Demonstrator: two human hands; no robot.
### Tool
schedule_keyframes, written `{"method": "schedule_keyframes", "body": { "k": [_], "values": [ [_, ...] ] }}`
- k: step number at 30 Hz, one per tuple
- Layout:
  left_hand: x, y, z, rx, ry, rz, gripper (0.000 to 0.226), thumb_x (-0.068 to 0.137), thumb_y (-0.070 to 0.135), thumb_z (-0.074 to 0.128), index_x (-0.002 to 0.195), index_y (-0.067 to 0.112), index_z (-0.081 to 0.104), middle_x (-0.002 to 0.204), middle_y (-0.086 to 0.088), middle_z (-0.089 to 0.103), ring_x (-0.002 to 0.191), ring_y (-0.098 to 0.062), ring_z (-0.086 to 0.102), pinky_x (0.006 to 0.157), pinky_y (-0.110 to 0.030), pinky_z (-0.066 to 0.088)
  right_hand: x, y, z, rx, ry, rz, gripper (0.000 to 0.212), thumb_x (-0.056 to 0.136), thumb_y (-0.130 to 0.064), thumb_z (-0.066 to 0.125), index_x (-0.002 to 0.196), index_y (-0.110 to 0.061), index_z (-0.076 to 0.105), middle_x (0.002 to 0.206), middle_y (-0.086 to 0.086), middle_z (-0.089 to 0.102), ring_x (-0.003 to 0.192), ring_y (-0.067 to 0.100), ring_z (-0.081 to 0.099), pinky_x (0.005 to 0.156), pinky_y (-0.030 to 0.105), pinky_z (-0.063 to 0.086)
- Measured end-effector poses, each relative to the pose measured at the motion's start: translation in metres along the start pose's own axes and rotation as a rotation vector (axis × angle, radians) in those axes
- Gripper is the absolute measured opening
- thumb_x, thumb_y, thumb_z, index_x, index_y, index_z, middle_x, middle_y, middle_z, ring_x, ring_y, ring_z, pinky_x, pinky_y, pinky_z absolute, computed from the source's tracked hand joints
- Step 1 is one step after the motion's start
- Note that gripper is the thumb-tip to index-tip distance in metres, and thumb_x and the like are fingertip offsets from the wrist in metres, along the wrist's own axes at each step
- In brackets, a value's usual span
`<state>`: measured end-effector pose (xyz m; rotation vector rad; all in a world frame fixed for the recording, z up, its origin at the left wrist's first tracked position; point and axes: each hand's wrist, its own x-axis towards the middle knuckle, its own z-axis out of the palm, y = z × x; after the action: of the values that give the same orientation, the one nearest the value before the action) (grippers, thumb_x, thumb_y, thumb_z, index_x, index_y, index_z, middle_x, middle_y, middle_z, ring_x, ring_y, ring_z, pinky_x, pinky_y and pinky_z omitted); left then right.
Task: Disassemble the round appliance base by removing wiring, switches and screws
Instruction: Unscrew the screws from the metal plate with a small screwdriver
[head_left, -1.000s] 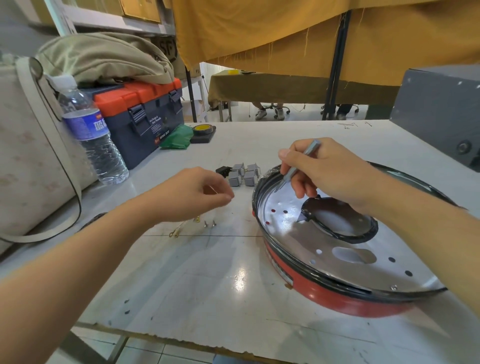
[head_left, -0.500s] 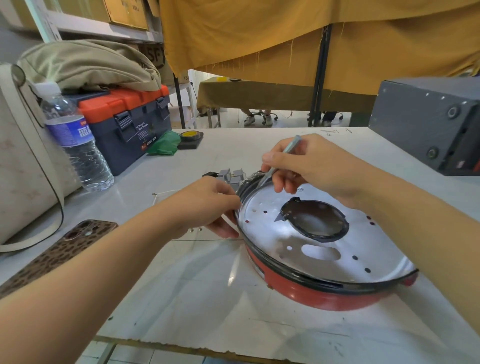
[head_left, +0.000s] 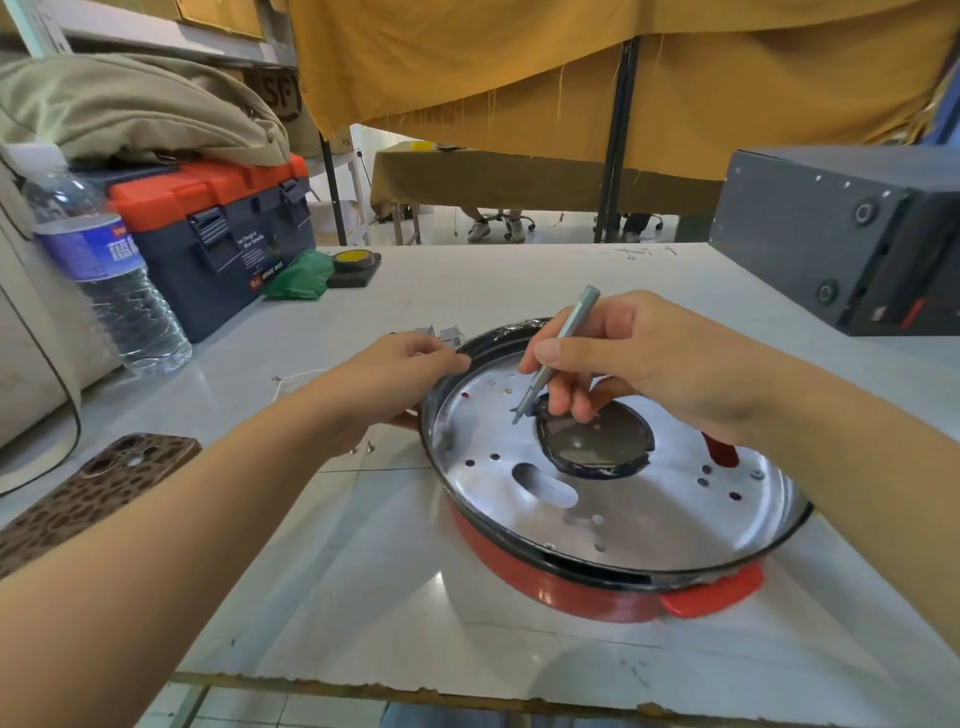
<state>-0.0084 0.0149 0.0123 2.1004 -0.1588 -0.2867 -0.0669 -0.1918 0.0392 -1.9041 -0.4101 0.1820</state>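
Observation:
The round appliance base (head_left: 618, 525) lies on the white table, with a red outer shell, a black rim and a shiny metal plate pierced by several holes. A dark round ring (head_left: 597, 441) sits at the plate's centre. My right hand (head_left: 639, 358) holds a thin grey screwdriver (head_left: 563, 343) like a pen, its tip down on the plate beside the ring. My left hand (head_left: 395, 374) grips the base's rim at its far left side. Small grey switches (head_left: 449, 332) lie just behind my left hand, partly hidden. Loose screws (head_left: 366, 447) lie on the table under my left wrist.
A water bottle (head_left: 104, 275) and an orange-lidded toolbox (head_left: 218, 228) stand at the back left, with a green cloth (head_left: 301, 278) and a tape roll (head_left: 356, 260) beside them. A leopard-print phone (head_left: 88, 491) lies at the left. A dark grey box (head_left: 852, 244) stands at the back right.
My left hand moved right from above the loose screws to the base's rim and took hold of it. My right hand lowered the screwdriver tip to the plate beside the ring.

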Motion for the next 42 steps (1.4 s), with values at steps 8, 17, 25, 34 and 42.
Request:
{"method": "schedule_keyframes", "body": {
  "k": [8,17,25,34,42],
  "values": [
    [-0.012,-0.005,-0.011,-0.03,-0.121,0.005,0.026,0.085,0.002,0.052,0.106,0.018,0.051,0.089,-0.006,0.065,0.055,-0.004,0.065,0.049,-0.015,0.05,0.0,0.004,0.004,-0.001,0.013,0.013,0.017,0.093,-0.022,0.058,0.087,-0.012,0.071,0.067,0.005,0.068,0.058,0.012,0.058,0.06,0.018,0.051],
    [-0.003,-0.008,0.004,-0.135,0.047,0.047,0.032,0.091,0.029,0.059,0.12,0.027,0.046,0.107,0.001,0.062,0.086,-0.015,0.064,0.064,-0.028,0.047,-0.006,0.0,0.003,0.046,-0.075,0.038,0.009,0.086,-0.016,0.064,0.087,-0.007,0.066,0.064,0.008,0.066,0.057,0.014,0.059,0.059,0.018,0.051],
    [0.0,-0.01,0.003,-0.131,-0.016,0.125,0.039,0.093,0.003,0.049,0.125,0.025,0.049,0.104,-0.002,0.067,0.079,-0.017,0.067,0.065,-0.027,0.054,-0.003,-0.01,0.018,-0.029,-0.167,0.036,0.011,0.09,-0.011,0.062,0.08,-0.008,0.066,0.064,0.011,0.067,0.053,0.012,0.06,0.056,0.016,0.049],
    [0.02,-0.007,0.022,-0.453,-0.112,0.101,0.038,0.092,0.002,0.048,0.123,0.02,0.06,0.108,-0.015,0.07,0.085,-0.023,0.068,0.069,-0.03,0.058,0.009,-0.013,0.03,-0.076,-0.152,0.055,0.011,0.092,-0.011,0.059,0.086,-0.003,0.064,0.072,0.016,0.068,0.066,0.02,0.064,0.068,0.029,0.056],
    [0.032,-0.013,0.031,-0.731,-0.198,0.08,0.035,0.095,0.008,0.045,0.126,0.017,0.058,0.115,-0.015,0.067,0.092,-0.024,0.066,0.077,-0.032,0.055,0.013,-0.004,0.03,-0.088,-0.088,0.073,0.014,0.092,-0.009,0.056,0.08,-0.004,0.062,0.062,0.009,0.064,0.063,0.02,0.06,0.059,0.02,0.052]
  ]
}}
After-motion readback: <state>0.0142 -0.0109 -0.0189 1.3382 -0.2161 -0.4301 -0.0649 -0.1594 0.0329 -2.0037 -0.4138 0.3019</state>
